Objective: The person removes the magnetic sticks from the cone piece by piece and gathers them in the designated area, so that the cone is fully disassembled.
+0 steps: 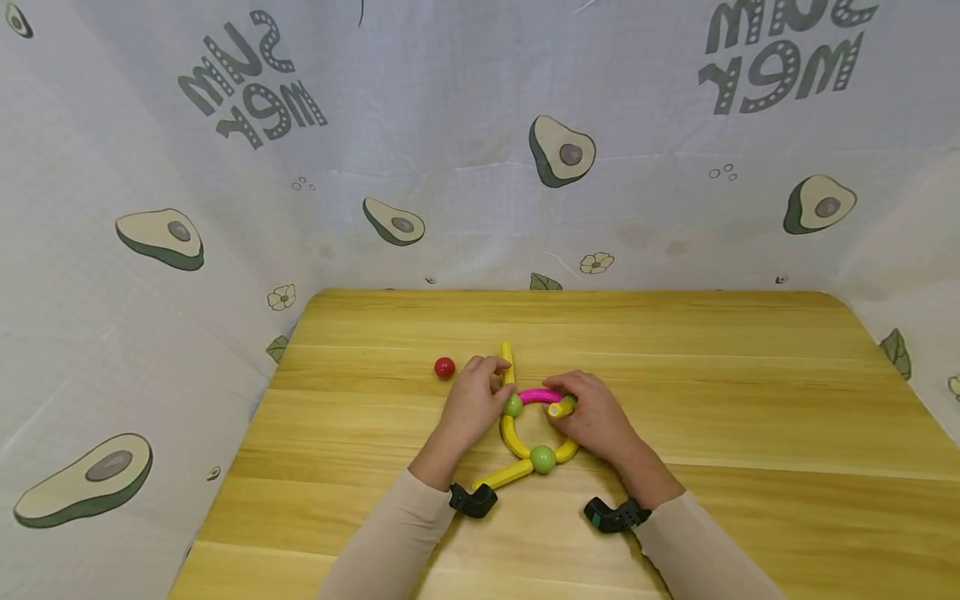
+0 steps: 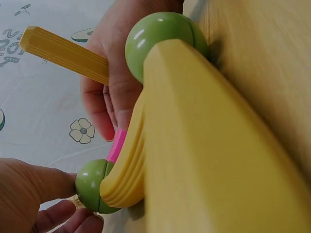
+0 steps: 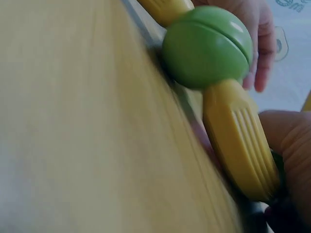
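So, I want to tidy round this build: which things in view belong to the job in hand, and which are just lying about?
In the job:
left green ball, pinched by the left hand
front green ball
pink curved rod, near the right hand
yellow rods, curved and straight

Lying about:
red ball, apart from these; perhaps a spare part

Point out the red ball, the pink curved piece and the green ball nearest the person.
Red ball (image 1: 445,368), head view: its visible middle.
Pink curved piece (image 1: 539,396), head view: its visible middle stretch.
Green ball nearest the person (image 1: 543,459), head view: its visible middle.
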Motion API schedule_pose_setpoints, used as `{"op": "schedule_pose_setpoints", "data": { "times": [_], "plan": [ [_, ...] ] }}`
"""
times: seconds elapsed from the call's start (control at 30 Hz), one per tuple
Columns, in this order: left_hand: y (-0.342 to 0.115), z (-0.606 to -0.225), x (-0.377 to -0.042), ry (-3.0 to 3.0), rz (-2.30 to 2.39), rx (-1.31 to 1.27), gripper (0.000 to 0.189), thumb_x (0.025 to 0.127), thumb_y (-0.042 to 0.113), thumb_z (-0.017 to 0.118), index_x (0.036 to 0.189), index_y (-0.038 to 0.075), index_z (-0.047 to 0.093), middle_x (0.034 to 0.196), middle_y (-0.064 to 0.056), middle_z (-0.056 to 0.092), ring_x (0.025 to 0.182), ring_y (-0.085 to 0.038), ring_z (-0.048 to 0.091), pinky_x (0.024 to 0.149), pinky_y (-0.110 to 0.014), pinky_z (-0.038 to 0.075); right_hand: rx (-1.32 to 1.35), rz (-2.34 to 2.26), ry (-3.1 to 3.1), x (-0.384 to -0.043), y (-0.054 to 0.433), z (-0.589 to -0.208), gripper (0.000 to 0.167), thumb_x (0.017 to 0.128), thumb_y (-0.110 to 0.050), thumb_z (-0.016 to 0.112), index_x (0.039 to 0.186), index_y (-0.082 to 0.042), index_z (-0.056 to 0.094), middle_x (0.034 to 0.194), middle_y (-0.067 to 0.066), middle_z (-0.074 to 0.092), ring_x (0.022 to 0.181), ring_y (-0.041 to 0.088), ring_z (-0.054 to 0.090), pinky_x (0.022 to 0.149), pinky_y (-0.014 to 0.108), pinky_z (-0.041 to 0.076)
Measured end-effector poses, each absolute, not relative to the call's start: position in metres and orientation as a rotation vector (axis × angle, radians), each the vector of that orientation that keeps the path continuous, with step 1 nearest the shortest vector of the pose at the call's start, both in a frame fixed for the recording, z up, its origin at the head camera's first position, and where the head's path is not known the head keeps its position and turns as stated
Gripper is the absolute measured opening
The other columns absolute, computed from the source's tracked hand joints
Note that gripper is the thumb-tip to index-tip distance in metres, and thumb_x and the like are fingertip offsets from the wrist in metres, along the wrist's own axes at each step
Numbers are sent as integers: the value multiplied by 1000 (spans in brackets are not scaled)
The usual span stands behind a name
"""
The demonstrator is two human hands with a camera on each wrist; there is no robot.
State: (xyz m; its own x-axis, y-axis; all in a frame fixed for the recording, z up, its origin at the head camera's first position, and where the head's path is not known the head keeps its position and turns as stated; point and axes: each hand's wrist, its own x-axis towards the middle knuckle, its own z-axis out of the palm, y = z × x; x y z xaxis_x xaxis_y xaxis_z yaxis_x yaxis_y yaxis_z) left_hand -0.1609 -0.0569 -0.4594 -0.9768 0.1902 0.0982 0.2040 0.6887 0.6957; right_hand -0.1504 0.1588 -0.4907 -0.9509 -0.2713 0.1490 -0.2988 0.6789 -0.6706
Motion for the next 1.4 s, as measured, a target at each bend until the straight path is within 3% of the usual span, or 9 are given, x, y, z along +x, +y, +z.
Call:
{"op": "schedule_pose_setpoints", "data": {
  "times": [0.13,0.27,0.4,0.5,0.67,0.9,1.03,1.27,1.4],
  "plan": [
    [-56,-461,-161,-2861,-1100,-372,27,95,18,74,120,10,70,114,-7,65,87,-13,65,71,-21,53,545,1136,-2914,-153,171,-485,41,82,-20,85,121,-14,71,118,3,70,110,25,64,97,48,53],
    [-55,-462,-161,-2856,-943,-443,23,96,18,73,118,12,72,118,-6,69,103,-21,65,89,-32,56,563,1164,-2935,-155,182,-481,38,84,-27,85,117,-14,73,111,1,71,95,17,62,85,38,54],
    [-55,-462,-160,-2881,-855,-497,21,99,18,68,118,13,73,119,-4,73,112,-23,65,99,-36,54,504,1195,-2943,-157,185,-481,31,88,-34,81,111,-14,74,109,4,73,97,20,63,90,44,54],
    [-56,-462,-160,-2901,-857,-506,20,101,18,66,119,12,73,117,-3,74,111,-23,66,99,-36,53,468,1166,-2937,-159,183,-483,26,91,-40,77,103,-16,75,105,3,73,98,22,63,92,48,53],
    [-58,-459,-160,-2951,-867,-518,23,99,20,69,120,13,73,108,-1,74,103,-21,64,94,-34,52,471,1094,-2870,-161,180,-487,21,94,-39,74,91,-18,75,95,2,73,93,22,61,85,43,48],
    [-63,-449,-159,-3078,-889,-554,33,94,26,75,125,17,71,98,3,73,95,-18,58,87,-30,48,545,1102,-2905,-160,181,-489,30,89,-32,79,113,-14,74,117,10,71,112,32,54,95,51,44],
    [-65,-445,-158,-3113,-984,-563,40,93,31,75,130,17,67,100,3,73,98,-18,62,85,-30,51,525,1122,-2924,-158,181,-487,35,87,-32,81,116,-14,73,122,10,70,113,30,52,96,49,44],
    [-49,-447,-153,-2830,-1506,-644,66,94,38,74,150,14,50,130,-4,67,86,-9,63,69,-22,53,586,1018,-2850,-157,174,-487,31,81,-32,88,100,-13,74,102,1,69,101,22,54,86,41,47],
    [-41,-450,-150,-2693,-1551,-726,52,96,31,72,143,14,58,122,-6,68,85,-8,63,71,-18,53,636,1002,-2811,-156,171,-488,34,79,-30,90,105,-12,76,101,0,68,99,20,55,83,40,49]
  ]
}}
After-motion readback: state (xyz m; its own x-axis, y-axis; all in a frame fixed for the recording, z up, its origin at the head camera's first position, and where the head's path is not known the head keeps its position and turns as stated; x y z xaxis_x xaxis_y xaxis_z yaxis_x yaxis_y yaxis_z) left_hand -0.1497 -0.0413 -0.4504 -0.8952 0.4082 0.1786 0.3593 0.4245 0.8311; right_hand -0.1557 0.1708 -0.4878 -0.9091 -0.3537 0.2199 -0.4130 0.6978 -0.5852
